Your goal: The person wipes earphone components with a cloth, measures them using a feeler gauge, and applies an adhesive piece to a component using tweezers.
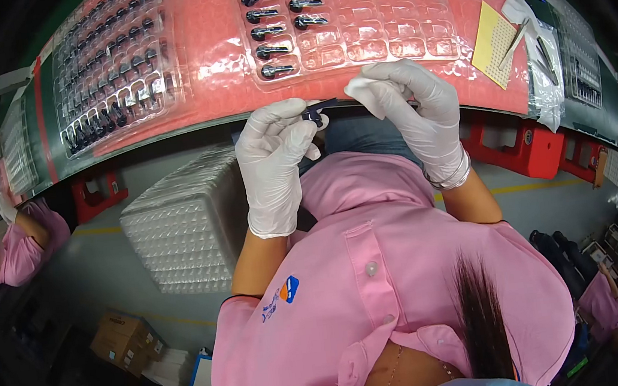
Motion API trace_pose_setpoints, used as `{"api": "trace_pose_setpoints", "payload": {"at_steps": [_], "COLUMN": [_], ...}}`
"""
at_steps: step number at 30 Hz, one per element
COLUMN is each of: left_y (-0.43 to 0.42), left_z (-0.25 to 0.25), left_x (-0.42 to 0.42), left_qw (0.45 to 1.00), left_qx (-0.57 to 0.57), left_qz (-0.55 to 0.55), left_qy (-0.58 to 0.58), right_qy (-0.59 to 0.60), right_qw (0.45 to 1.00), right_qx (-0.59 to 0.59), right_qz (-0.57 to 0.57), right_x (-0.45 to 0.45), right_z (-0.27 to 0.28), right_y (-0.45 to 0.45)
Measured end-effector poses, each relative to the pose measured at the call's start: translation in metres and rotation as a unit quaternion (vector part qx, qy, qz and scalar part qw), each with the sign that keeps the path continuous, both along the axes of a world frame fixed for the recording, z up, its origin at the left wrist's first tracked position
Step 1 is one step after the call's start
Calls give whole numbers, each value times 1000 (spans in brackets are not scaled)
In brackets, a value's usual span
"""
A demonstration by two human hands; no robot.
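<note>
Piece, small and dark, sits between thumb and fingers of the left hand, white-gloved; that grip is pinched on it, the stem end pointing toward the other side. Right hand, also gloved, has its grip closed on a folded white cloth (material hard to tell). Piece and cloth are near each other, apart, at the near edge of the surface, which wears a pink cover.

Just beyond the hands: a clear tray with dark stemmed parts like the held one, seated mostly in its left columns. Farther left, a second tray carries many more, packed in rows. To the right, a yellow sheet printed with small marks; a slim tool lies across its edge.

Below the surface, left of the wearer: tall stack of clear trays. Red stool on the right.
</note>
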State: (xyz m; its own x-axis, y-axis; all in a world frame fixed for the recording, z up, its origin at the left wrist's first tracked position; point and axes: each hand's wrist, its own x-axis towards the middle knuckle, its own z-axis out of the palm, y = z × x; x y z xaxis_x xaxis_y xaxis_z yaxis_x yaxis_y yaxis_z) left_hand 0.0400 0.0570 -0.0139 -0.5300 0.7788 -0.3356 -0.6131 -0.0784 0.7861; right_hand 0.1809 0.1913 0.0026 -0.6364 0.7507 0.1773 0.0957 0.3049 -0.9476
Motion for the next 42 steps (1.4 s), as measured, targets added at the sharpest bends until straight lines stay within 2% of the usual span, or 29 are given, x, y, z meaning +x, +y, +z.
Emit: {"api": "trace_pose_setpoints", "payload": {"at_steps": [3, 4, 7, 8, 11, 12, 15, 19, 20, 22, 23, 27, 32, 35, 42], "left_y": [-1, -2, -1, -1, -2, -3, -7, -10, -9, -6, -4, 3, 11, 12, 14], "left_z": [1, 0, -2, -2, -1, 0, 1, -4, -6, -6, -6, -2, -2, 0, -1], "left_x": [0, 0, 2, 3, 6, 6, 5, 5, 5, 4, 3, 1, 4, 5, 7], "left_qw": [1000, 1000, 1000, 1000, 998, 997, 993, 994, 998, 999, 999, 997, 998, 999, 998], "left_qx": [-2, -3, -2, -2, -1, -12, -35, -6, 11, 45, 48, 56, 49, 38, 25], "left_qz": [11, 8, -1, -3, -4, -10, -19, -24, -14, 4, 3, -11, -25, -24, -36], "left_qy": [4, 10, 19, 30, 55, 72, 107, 106, 63, -22, -19, -60, -34, -14, 34], "right_qy": [45, 45, 81, 80, -45, -45, -13, -42, -42, 10, 39, 3, 57, 18, -4], "right_qw": [993, 993, 960, 960, 988, 988, 974, 983, 983, 939, 901, 915, 937, 961, 972], "right_qx": [-110, -111, -270, -269, -81, -81, -189, -138, -136, -331, -423, -394, -338, -262, -220], "right_qz": [-1, -1, 5, 4, 122, 123, 121, 114, 113, 96, 86, 90, 75, 85, 82], "right_x": [3, 3, 3, 1, -6, -9, -16, -18, -18, -14, -13, -8, -3, 1, 8], "right_z": [-4, -3, 4, 5, 7, 5, -3, 3, 4, 6, 7, 5, -1, -5, -8], "right_y": [1, 0, -1, -1, -4, -5, -11, -12, -10, -3, 0, 1, -4, -2, 1]}}
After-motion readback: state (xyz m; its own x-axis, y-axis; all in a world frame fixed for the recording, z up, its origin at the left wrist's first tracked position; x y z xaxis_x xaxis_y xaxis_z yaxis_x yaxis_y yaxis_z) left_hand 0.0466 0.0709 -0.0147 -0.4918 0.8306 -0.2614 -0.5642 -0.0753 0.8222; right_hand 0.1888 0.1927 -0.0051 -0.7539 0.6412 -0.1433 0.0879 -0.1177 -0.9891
